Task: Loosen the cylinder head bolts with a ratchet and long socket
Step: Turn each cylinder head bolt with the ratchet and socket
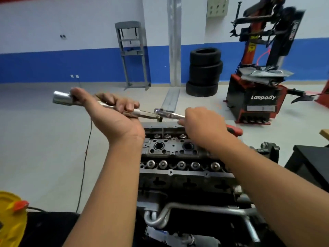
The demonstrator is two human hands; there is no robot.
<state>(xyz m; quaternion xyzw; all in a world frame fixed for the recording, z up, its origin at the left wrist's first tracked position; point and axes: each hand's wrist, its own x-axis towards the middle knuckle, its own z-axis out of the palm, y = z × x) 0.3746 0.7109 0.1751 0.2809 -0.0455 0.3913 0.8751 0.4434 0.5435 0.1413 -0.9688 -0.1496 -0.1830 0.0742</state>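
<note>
so both hands are up in the air above the cylinder head (178,154), nothing on a bolt yet. left hand (110,113) is palm up with the fingers curled round the shaft of the long socket (74,100), which lies roughly level, fat chrome end sticking out past the hand on the far left side of the cylinder head. right hand (201,125) grips the ratchet (169,114) just behind its head, fingers wrapped round the handle, and the red grip (235,131) pokes out behind the hand. ratchet head sits right at the thin end of the socket, can't tell if the drive is actually seated in it, too blurry.

cylinder head sits below the hands, cam cover off, a row of round valve tops (181,164) along its near side and two dark plug wells (159,145) in the middle. beyond it stands a stack of tyres (204,72), and to the right of that a red tyre changer (258,90) marked lanpody. grey shop press (132,54) against the blue and white wall on the far left.
</note>
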